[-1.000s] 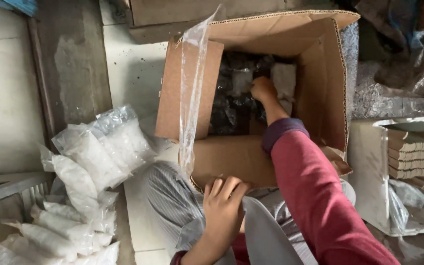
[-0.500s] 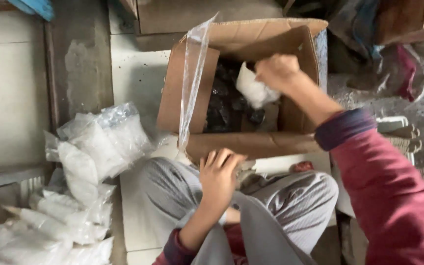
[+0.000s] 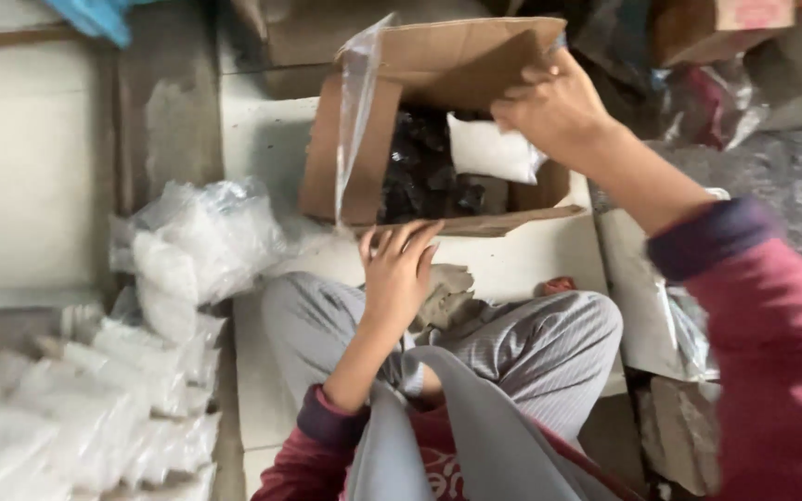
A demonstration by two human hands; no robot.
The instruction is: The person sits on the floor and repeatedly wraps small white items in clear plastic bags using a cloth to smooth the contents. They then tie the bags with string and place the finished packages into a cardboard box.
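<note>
A pale tiled floor carries a cardboard box and clear bags.

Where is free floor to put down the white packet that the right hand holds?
The right hand holds the white packet above the cardboard box. Bare pale floor lies between the box's front and the knees, by the left hand; another strip lies left of the box. The heap of clear bags crowds the left side.

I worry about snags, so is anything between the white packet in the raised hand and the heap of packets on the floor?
The right hand holds the white packet over the cardboard box. Toward the packet heap, the box's upright flap and clear plastic strip stand between.
</note>
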